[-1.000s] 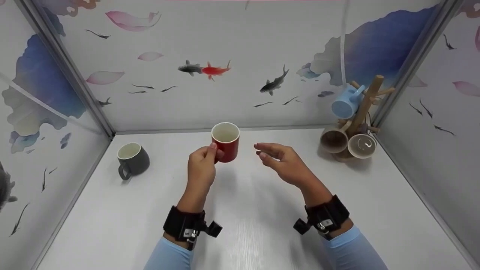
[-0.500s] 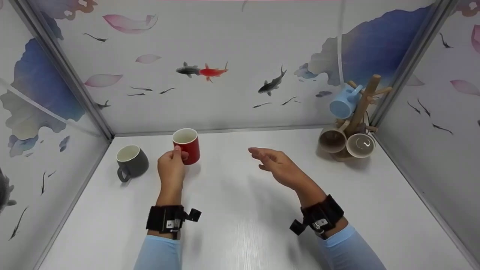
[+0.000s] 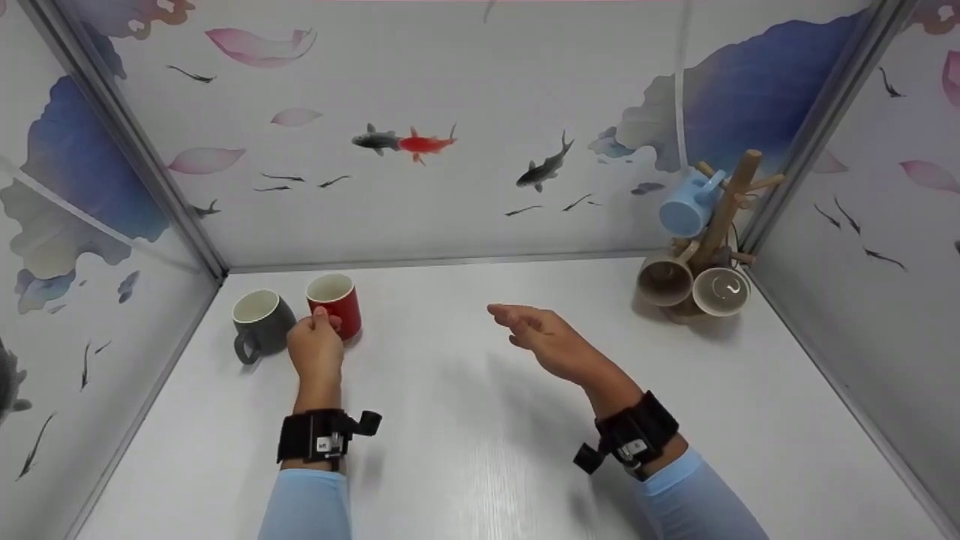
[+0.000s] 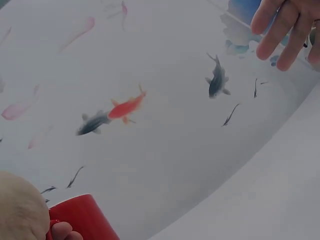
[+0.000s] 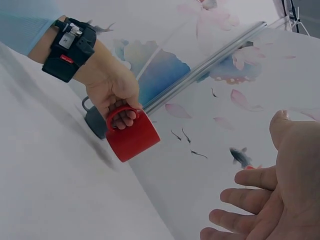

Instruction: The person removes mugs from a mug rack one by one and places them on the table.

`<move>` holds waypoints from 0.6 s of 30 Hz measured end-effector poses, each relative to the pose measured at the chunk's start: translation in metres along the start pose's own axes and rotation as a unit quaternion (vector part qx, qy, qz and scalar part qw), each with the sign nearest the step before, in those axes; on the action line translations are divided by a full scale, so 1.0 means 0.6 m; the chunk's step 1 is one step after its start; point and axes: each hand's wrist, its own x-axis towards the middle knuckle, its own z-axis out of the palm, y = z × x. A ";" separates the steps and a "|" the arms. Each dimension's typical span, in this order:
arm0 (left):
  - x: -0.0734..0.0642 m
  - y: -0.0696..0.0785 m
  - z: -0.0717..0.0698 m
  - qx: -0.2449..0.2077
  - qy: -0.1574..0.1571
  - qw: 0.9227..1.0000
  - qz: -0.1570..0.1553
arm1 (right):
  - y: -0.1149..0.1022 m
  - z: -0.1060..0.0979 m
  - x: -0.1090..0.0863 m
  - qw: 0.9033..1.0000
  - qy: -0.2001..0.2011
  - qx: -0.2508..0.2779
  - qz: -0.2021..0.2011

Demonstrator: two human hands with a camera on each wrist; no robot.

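My left hand [image 3: 316, 351] grips the handle of a red mug [image 3: 341, 309] with a cream inside, held upright at the back left of the table. In the right wrist view, the fingers go through the handle of the red mug [image 5: 134, 137]. A dark grey mug [image 3: 268, 324] stands just to its left, its handle toward the front. My right hand [image 3: 551, 345] hovers over the middle of the table, fingers extended, holding nothing. The left wrist view catches only a corner of the red mug [image 4: 82, 217] and the right hand's fingers [image 4: 280, 35].
At the back right stands a wooden mug rack [image 3: 731, 210]. A light blue mug [image 3: 686, 210] hangs high on it, with a brown mug [image 3: 664, 281] and a beige mug [image 3: 721, 292] lower down. Printed wall panels [image 3: 450, 202] enclose the white table [image 3: 465, 450].
My left hand has carried the red mug from the table's middle leftward, close beside the grey mug, and lower. The right hand has drifted slightly left and toward me.
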 end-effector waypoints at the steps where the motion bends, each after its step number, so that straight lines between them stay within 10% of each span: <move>1: 0.003 -0.004 -0.001 0.001 -0.001 1.000 -0.003 | 0.001 0.001 0.000 1.000 -0.001 0.001 -0.001; 18: 0.020 -0.027 -0.018 -0.032 -0.022 0.998 -0.057 | 0.007 0.010 0.001 1.000 -0.018 -0.009 -0.019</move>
